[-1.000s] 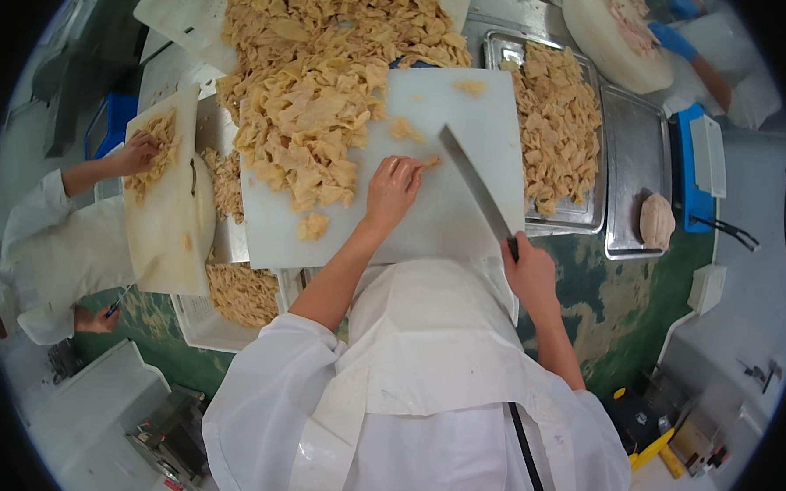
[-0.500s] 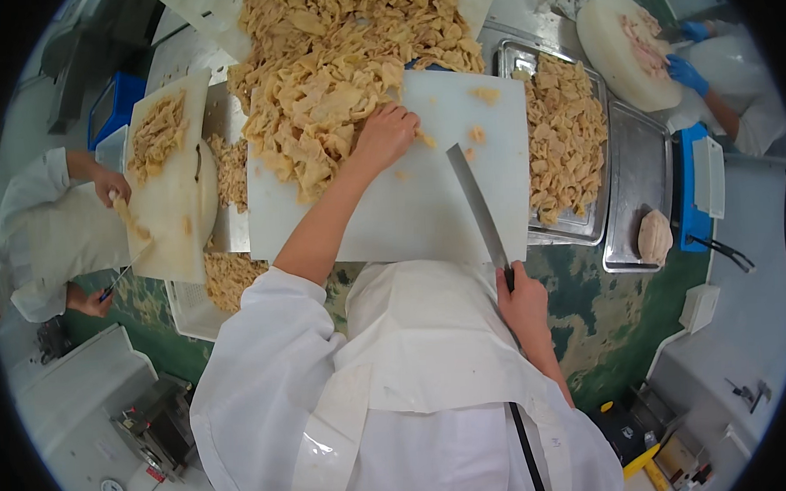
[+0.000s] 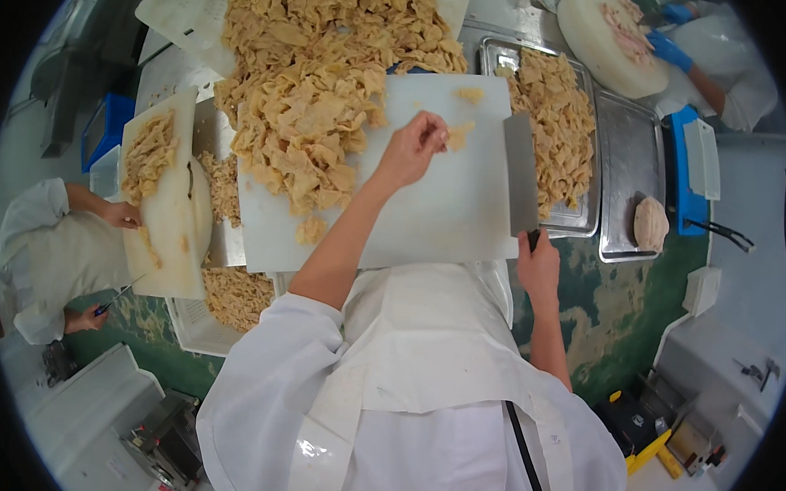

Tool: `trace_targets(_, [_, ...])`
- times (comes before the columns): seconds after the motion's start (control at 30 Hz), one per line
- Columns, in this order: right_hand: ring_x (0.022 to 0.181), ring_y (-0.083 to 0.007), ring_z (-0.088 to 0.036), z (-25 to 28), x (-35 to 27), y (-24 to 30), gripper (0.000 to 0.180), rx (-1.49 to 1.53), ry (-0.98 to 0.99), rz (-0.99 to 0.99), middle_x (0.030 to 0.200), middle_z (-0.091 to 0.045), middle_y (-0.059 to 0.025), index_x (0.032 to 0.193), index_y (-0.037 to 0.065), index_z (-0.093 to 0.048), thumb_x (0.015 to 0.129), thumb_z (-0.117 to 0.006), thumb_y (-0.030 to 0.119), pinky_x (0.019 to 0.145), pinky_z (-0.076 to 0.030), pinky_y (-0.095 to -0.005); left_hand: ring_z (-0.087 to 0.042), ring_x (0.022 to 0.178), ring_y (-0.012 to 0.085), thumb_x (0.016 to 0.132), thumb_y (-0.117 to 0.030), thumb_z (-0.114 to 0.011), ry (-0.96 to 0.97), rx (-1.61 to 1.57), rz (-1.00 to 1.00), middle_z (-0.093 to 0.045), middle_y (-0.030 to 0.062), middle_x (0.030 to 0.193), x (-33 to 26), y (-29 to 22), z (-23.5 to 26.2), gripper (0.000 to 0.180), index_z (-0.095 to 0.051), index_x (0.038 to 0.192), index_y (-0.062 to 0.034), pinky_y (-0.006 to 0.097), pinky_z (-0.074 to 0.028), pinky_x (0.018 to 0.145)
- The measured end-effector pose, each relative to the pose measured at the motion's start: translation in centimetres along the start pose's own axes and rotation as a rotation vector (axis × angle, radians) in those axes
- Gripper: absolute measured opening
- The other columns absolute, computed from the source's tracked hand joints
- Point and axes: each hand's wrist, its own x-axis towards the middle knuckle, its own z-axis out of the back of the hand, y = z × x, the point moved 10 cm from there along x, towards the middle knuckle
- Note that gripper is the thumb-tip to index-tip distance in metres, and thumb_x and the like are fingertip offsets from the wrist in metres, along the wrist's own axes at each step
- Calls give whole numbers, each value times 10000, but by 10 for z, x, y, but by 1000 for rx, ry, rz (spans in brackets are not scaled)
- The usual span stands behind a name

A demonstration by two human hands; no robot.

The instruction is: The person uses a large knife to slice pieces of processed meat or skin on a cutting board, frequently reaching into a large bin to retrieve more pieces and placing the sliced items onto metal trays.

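My left hand (image 3: 413, 148) is over the right half of the white cutting board (image 3: 409, 218). Its fingers are pinched at the edge of a small yellowish piece of chicken skin (image 3: 460, 135). At the board's right edge, my right hand (image 3: 539, 267) grips a black-handled knife (image 3: 521, 174). Its broad blade points away from me, flat side showing. A big heap of chicken skin (image 3: 304, 126) covers the board's far left and spreads beyond it. One loose scrap (image 3: 470, 94) lies near the board's far right corner.
Right of the board stands a metal tray (image 3: 590, 219) piled with skin pieces. Beyond it, another tray (image 3: 614, 183) carries a pale lump (image 3: 651, 224). At left, a co-worker's hand (image 3: 121, 214) touches skin on a cream board (image 3: 169, 238). A gloved co-worker (image 3: 669, 49) works far right.
My left hand has left the heap's edge and moved right to the small skin piece. The knife has swung from over the board to its right edge, its blade turned flat.
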Motion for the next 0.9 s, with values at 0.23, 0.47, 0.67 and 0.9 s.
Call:
trace_targets(0.23, [661,-456,-610,14,-20,15,255,-53,28,26,663,-625,-220,913,30,-547,954,-559,281,576,-466,-516,-602,777,310,858,-51,-622,-28,824,-325,-590,126,880,-56,9,-21,155,-584,1007,-30,410,-512,705])
trace_targets(0.47, [629,-438,-614,1,-28,42,231,-138,125,154,649,-626,-203,902,38,-541,941,-576,263,558,-468,-515,-602,825,300,812,-15,-652,-235,701,-177,-593,128,921,-58,6,11,264,-596,1068,-43,404,-515,728])
trace_targets(0.67, [630,-449,-605,2,-39,5,245,-196,103,70,648,-617,-209,906,43,-555,936,-594,283,556,-456,-522,-607,819,315,804,-58,-643,-432,1240,-476,-615,128,923,-16,-39,59,235,-602,1029,-5,407,-510,732])
trace_targets(0.9, [673,-458,-618,-20,-38,35,248,-121,222,157,680,-630,-230,910,47,-568,944,-568,292,595,-480,-528,-634,842,291,794,-66,-642,-93,1474,-89,-661,118,885,34,-7,55,112,-665,899,-35,362,-504,747])
